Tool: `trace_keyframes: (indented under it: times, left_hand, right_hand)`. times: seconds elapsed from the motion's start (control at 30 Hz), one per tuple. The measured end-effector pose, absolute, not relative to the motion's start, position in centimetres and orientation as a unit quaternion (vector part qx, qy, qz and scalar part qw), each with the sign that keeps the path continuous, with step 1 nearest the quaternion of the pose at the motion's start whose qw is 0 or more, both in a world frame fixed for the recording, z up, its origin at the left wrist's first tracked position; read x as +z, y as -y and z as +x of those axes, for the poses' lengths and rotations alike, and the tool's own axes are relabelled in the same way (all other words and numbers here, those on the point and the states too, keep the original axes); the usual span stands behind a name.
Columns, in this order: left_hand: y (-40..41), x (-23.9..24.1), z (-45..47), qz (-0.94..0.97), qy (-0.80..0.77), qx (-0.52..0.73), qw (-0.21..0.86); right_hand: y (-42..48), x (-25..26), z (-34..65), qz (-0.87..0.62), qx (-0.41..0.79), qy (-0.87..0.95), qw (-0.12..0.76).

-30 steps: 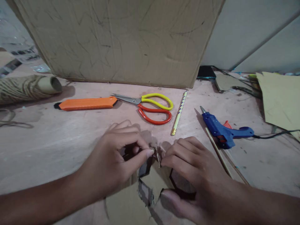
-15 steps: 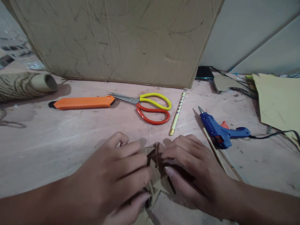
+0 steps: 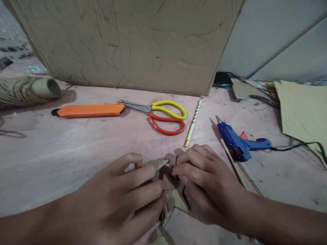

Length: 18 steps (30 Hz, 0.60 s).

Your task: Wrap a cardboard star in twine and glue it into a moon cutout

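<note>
Low in the middle of the head view is a cut cardboard piece (image 3: 178, 199) with pointed corners and raised edges, partly covered by both hands. My left hand (image 3: 127, 195) is closed on its left side, fingers curled over the cardboard and a pointed flap showing above the knuckles. Opposite, my right hand (image 3: 212, 178) pinches a narrow upright edge of the same cardboard between thumb and fingers. Just beyond the hands lie a pale patterned pencil (image 3: 194, 123) and scissors (image 3: 166, 118) with one yellow and one red handle.
A blue glue gun (image 3: 237, 141) lies at right beside thin wooden sticks (image 3: 233, 165). An orange utility knife (image 3: 90, 110) rests near a roll of twine (image 3: 22, 90). Behind stands a large cardboard panel (image 3: 133, 44); a yellowish sheet (image 3: 304, 112) and a dark phone-like object (image 3: 222, 79) sit farther right.
My left fingers have shifted on the cardboard, and a pointed flap now shows above them. My right fingers and thumb have drawn closer together at its edge. The tools have stayed put.
</note>
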<state>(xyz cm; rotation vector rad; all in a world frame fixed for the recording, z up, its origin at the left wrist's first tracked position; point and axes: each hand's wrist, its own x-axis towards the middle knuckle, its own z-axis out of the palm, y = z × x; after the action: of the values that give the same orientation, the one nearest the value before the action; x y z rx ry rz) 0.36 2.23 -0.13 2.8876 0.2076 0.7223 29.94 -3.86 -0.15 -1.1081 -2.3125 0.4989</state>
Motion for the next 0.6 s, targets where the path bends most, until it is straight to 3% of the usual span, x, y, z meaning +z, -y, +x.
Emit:
trace_keyframes:
  times: [0.4, 0.57, 0.6]
  left_hand:
    - [-2.7, 0.3, 0.6, 0.970, -0.053, 0.228, 0.072]
    - [-3.2, 0.7, 1.4, 0.966, -0.052, 0.236, 0.087]
    - [-3.3, 0.7, 1.5, 0.966, -0.053, 0.238, 0.091]
  right_hand:
    - [3.9, 0.7, 30.2, -0.419, 0.152, 0.854, 0.267]
    - [3.2, 4.4, 35.0, -0.502, 0.021, 0.824, 0.261]
    - [3.0, 4.7, 37.0, -0.540, 0.005, 0.813, 0.216]
